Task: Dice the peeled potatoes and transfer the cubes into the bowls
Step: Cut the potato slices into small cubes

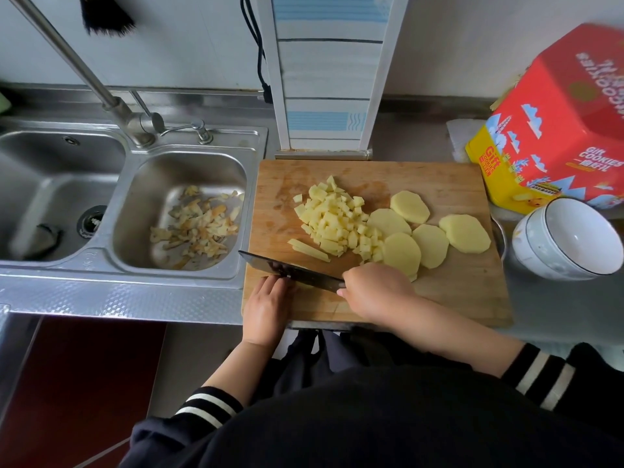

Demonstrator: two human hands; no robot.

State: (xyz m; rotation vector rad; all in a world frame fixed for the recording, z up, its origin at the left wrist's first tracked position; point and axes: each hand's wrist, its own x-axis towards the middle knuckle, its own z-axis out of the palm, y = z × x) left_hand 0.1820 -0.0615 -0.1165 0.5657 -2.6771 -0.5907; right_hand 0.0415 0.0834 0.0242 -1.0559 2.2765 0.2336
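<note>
A wooden cutting board [456, 288] carries a heap of potato cubes [337, 221] in its middle, two potato sticks [308, 249] to the left of the heap, and several flat potato slices [432, 244] fanned out to the right. My right hand [374, 292] grips the handle of a dark cleaver [290, 270], whose blade lies across the board's near left part. My left hand [268, 307] sits at the board's near left corner with its fingertips against the blade; what lies under them is hidden. A white bowl [570, 239] stands tilted just right of the board.
A double steel sink [101, 211] lies left of the board, with potato peelings [199, 224] in its right basin and a tap [135, 123] behind. A red and yellow cookie tin [553, 130] stands at the back right. A metal rim [499, 238] shows beside the bowl.
</note>
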